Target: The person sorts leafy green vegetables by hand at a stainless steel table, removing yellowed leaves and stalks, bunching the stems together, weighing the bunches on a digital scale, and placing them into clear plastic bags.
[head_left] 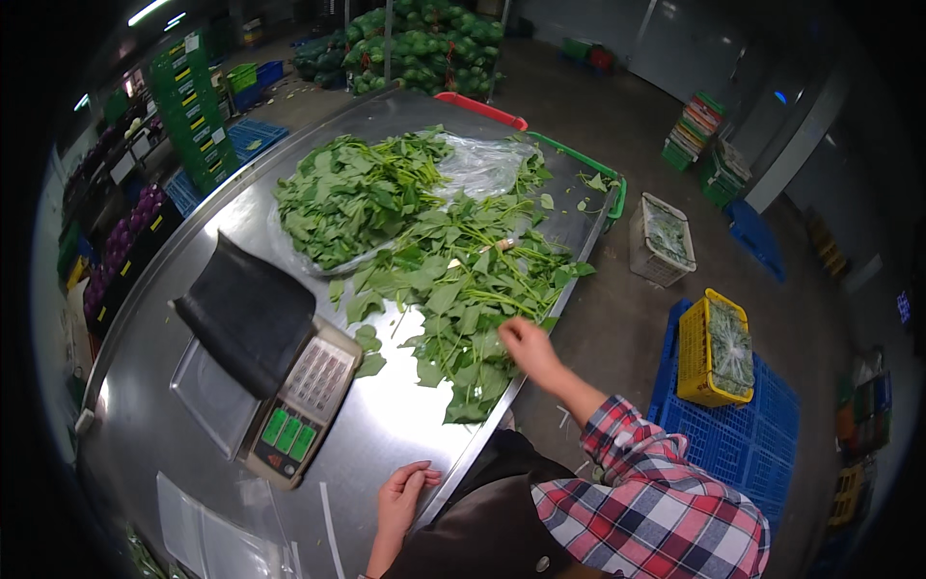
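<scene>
Loose leafy greens (473,289) with long stems and broad leaves spread across the right side of the metal table (376,434). My right hand (532,353) is over their near right edge, fingers curled inward; whatever is in them is hidden. A rubber-banded-looking pale band (504,245) shows among the stems. Behind and left, a denser heap of greens (352,198) rests on a clear plastic bag (482,166). Close to the table's near edge, my left hand (403,494) holds nothing, its fingers loosely bent and apart. Left of the greens stands a scale (301,405) with a black curved tray (249,311).
Clear plastic sheets (217,526) lie at the table's near left. On the floor at right are a yellow crate (696,372) on a blue pallet (709,434) and a white crate (652,261). Stacked green crates (189,116) and bagged produce (424,48) stand beyond the table.
</scene>
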The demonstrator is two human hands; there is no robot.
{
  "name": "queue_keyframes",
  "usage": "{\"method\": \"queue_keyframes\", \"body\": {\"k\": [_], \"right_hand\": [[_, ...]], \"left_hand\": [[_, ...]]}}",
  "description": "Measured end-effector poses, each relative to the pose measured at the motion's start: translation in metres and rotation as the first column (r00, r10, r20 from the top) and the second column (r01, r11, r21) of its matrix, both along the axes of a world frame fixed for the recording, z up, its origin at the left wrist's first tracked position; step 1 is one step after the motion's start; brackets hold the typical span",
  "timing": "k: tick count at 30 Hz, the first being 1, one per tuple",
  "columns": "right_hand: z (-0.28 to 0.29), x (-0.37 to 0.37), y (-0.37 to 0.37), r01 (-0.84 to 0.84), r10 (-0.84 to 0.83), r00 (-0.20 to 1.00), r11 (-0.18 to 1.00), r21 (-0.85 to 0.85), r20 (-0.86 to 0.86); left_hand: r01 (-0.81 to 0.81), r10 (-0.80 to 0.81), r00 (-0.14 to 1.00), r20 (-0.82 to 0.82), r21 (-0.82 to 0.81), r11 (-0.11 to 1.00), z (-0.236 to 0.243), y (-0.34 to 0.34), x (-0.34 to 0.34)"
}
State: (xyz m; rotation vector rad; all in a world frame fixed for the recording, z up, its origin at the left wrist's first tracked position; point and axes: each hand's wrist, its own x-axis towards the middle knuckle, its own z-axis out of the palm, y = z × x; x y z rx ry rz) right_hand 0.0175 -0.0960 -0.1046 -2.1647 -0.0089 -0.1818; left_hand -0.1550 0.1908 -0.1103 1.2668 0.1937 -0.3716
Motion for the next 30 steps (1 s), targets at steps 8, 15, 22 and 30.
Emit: {"method": "queue_keyframes", "body": {"k": [8, 15, 22, 30], "right_hand": [[-0.038, 0.109, -0.080, -0.340, 0.324, 0.903, 0.940, -0.009, -0.281], [0.011, 0.083, -0.056, -0.507, 0.710, 0.635, 0.680, 0.529, -0.304], [-0.001, 0.096, -0.049, -0.795, 0.863, 0.504, 0.469, 0.385, -0.011], [0.015, 0.067, -0.021, -0.402, 0.899, 0.419, 0.312, 0.861, -0.130]], "left_hand": [[-0.029, 0.028, 0.999, -0.031, -0.032, 0.999, 0.008, -0.123, 0.121], [-0.349, 0.341, 0.933, -0.119, -0.054, 0.936, -0.001, -0.187, 0.193], [-0.510, 0.359, 0.848, -0.390, -0.415, 0.754, 0.000, -0.180, 0.203], [-0.738, 0.535, 0.670, -0.515, -0.385, 0.554, -0.033, -0.132, 0.191]]}}
